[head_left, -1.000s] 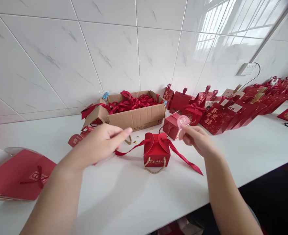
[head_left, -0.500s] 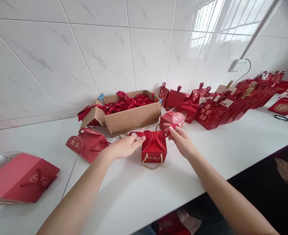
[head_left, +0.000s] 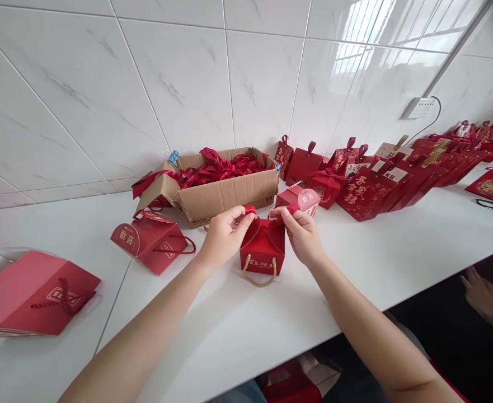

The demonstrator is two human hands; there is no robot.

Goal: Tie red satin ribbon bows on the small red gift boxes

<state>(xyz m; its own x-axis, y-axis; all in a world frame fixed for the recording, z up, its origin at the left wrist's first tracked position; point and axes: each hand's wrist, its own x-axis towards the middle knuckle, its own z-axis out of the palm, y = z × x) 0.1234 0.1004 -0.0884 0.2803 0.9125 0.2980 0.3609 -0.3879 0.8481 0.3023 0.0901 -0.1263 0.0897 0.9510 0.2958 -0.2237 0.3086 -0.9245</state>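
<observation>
A small red gift box (head_left: 263, 246) with a gold rope handle (head_left: 259, 282) stands upright on the white table in front of me. At its top left, my left hand (head_left: 228, 232) pinches one end of a red ribbon (head_left: 250, 210). My right hand (head_left: 299, 229) grips the ribbon's other end at the top right. Between the hands, the curved top flaps stand slightly apart. Just behind my right hand is a pink-red box (head_left: 309, 200) with white characters. Left of my left hand lies another red box (head_left: 156, 243) with a dark red cord.
A cardboard carton (head_left: 225, 198) full of red ribbons stands against the tiled wall. Many red gift bags (head_left: 370, 187) line the back right of the table (head_left: 313, 296). Folded red boxes (head_left: 40, 294) lie at far left. Another person's hand (head_left: 489, 299) shows at right.
My left hand has turned upward and come nearer the box top, drawing its ribbon end up. The flaps have opened a little. The view has shifted slightly.
</observation>
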